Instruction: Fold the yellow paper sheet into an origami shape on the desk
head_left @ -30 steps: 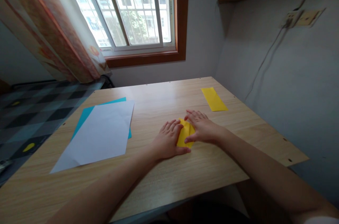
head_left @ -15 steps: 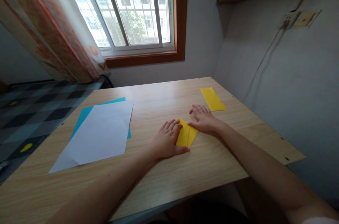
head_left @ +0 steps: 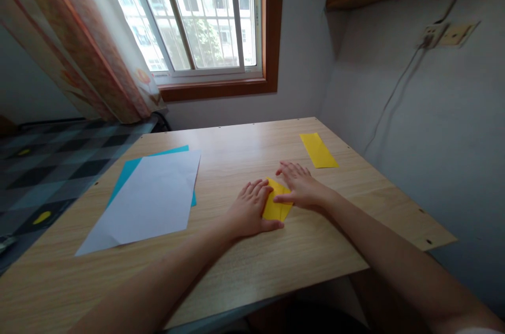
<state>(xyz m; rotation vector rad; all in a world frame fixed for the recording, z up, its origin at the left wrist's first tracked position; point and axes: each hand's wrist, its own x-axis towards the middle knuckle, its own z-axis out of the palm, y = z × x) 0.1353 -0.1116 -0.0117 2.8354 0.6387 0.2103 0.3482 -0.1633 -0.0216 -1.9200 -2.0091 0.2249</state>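
Observation:
A small folded piece of yellow paper [head_left: 279, 211] lies on the wooden table [head_left: 236, 150], with a crease visible across it. My left hand [head_left: 251, 209] rests flat on its left side, fingers spread and thumb along the lower edge. From the right, my right hand [head_left: 299, 185] reaches over the paper; its thumb lies on the upper right part and its other fingers are stretched out beyond. Parts of the paper are hidden under both hands.
A white sheet [head_left: 145, 200] overlaps a blue sheet [head_left: 126, 170] at the table's left. A yellow paper strip [head_left: 319, 151] lies at the back right. Behind are a window and curtain [head_left: 90, 39]; a cable [head_left: 390, 97] hangs on the right wall.
My right hand has shifted slightly left and down, its thumb now farther over the yellow paper. My left hand stays in place on the paper. The view has shifted slightly.

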